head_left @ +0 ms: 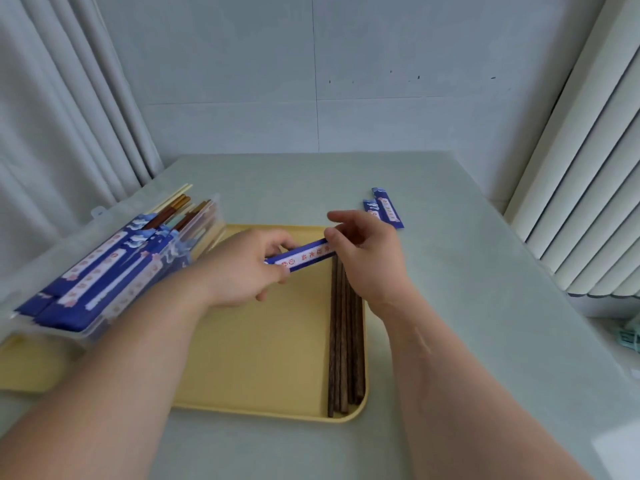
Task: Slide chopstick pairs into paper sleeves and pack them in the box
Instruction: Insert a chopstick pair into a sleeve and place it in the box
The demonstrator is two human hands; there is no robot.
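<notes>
Head view, with much of it covered. Right end of the blue-and-white paper sleeve (304, 256) lost behind the right hand (367, 251), left end buried in the left hand (247, 268). Contents of the sleeve impossible to tell. Left hand clenched round its end, fingers curled under. Right hand pinching the other end, thumb on top, forefinger lifted, remaining fingers out of sight. Sleeve held aloft on a slant over the far part of a smooth yellow tray (259, 358) with rounded corners. Dark, grainy wooden chopsticks (346, 341) bunched along the tray's right rim, far tips hidden under the right wrist, count unclear. At the left a clear plastic box (86, 336), overlapping the tray's left side, crammed with packed sleeves (104, 271) — brown and pale stick ends poking out at the far end. Two spare sleeves (384, 209) flat on the table (467, 306) just beyond the right hand, partly covered by it. Table pale grey-green, matt. Behind it a plain panelled wall (311, 64). Pale pleated curtains (52, 116) on both sides. At the right edge a teal thing (632, 336) — cut off, too blurred to name.
</notes>
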